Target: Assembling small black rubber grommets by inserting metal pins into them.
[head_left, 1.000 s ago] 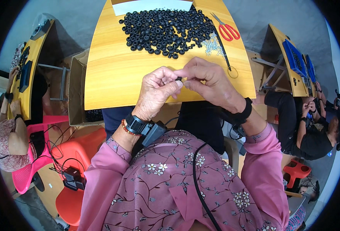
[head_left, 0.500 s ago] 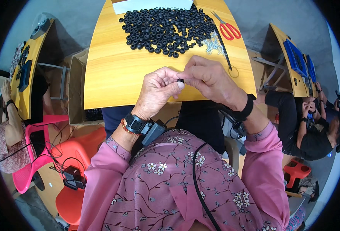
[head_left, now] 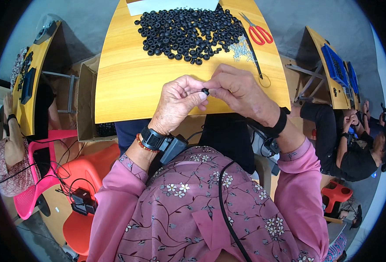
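Observation:
Just above the table's near edge, my left hand [head_left: 182, 98] pinches a small round black part [head_left: 205, 91] between thumb and fingers. Closed against it from the other side is my right hand [head_left: 239, 89], its fingertips meeting those of the left. Whether the right fingers hold a separate small piece is hidden. Farther up the yellow wooden table [head_left: 123, 83] spreads a large heap of black ring-shaped parts [head_left: 180, 35]. Beside the heap's right end lies a small pile of pale bluish pins [head_left: 243, 50].
Red-handled scissors [head_left: 258, 32] and a thin black rod [head_left: 253, 52] with a loop lie at the table's right. A white box [head_left: 171, 6] stands at the far edge. A cardboard box [head_left: 87, 105] sits left. Other people work at side tables, one with blue trays [head_left: 333, 65].
The black part has turned slightly between my fingertips, and the left fingers have shifted a little around it. Both hands stay in nearly the same place.

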Demonstrator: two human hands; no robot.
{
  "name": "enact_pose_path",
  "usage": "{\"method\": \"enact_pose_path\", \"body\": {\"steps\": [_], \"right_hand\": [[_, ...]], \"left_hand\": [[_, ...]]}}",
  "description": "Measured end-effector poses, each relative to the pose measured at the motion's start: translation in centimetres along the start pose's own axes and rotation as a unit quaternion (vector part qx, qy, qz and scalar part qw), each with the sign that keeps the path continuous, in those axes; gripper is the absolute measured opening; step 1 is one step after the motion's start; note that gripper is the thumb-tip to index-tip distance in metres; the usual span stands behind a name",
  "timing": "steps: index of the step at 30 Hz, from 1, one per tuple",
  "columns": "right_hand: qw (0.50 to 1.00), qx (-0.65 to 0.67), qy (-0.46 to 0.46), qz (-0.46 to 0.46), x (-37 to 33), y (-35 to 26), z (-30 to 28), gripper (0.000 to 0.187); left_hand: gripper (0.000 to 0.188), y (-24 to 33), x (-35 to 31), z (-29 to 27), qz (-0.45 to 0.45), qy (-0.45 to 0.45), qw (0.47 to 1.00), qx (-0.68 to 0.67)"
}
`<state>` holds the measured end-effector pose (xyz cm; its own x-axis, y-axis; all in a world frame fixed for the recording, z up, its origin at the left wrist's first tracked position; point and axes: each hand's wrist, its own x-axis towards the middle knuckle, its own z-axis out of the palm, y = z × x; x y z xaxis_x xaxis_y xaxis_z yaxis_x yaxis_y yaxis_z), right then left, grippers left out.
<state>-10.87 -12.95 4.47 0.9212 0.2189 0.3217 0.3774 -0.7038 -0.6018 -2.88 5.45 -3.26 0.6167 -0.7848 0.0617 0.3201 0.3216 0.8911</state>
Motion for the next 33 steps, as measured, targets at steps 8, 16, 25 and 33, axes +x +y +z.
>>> {"method": "enact_pose_path", "body": {"steps": [8, 16, 25, 33], "right_hand": [[0.995, 0.083, 0.018, 0.055, -0.6, 0.8, 0.9, 0.011], [0.998, 0.058, 0.017, 0.029, -0.5, 0.4, 0.8, 0.011], [0.999, 0.033, -0.006, 0.022, -0.6, 0.4, 0.2, 0.016], [0.997, 0.066, 0.014, 0.046, -0.6, 0.1, 0.5, 0.013]], "left_hand": [[0.012, 0.3, 0.0, 0.1, -0.013, 0.004, 1.0, 0.009], [0.013, 0.0, 0.0, -0.4, -0.025, -0.014, 0.999, -0.027], [0.013, 0.6, -0.1, -0.3, -0.054, -0.017, 0.998, -0.02], [0.011, 1.0, -0.2, -0.1, -0.056, -0.013, 0.997, -0.056]]}}
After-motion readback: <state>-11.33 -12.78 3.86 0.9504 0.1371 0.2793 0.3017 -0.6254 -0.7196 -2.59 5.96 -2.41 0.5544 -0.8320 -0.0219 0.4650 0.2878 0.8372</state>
